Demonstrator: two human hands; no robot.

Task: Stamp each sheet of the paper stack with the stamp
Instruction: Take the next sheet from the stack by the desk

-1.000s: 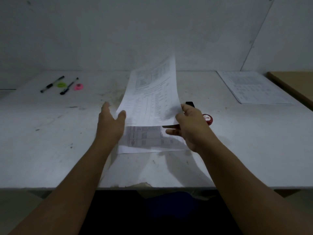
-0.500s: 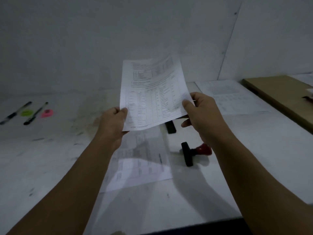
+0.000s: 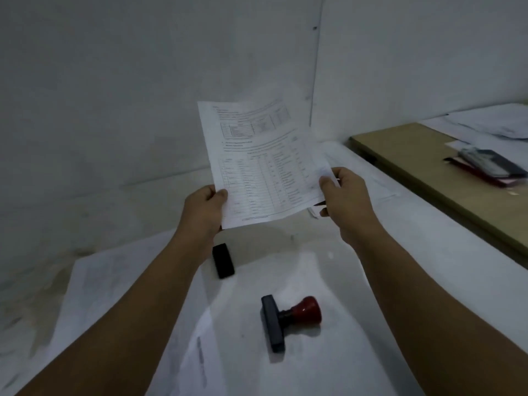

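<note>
A printed sheet (image 3: 261, 164) held upright above the counter (image 3: 414, 267), pinched at its two lower corners: the left hand (image 3: 204, 211) grips the lower left corner, thumb on the printed face, and the right hand (image 3: 344, 195) grips the lower right edge likewise. The sheet is judged light and limp; held only at the bottom it bows, so two-corner support suits it, with no tight pinching that would crease it. The stamp (image 3: 288, 318), red-knobbed, lies on its side on the counter below and between the hands, untouched; a rigid thing, best taken by the knob. A black ink pad (image 3: 223, 260) lies just below the left hand. More paper (image 3: 114, 284) lies under the left forearm.
</note>
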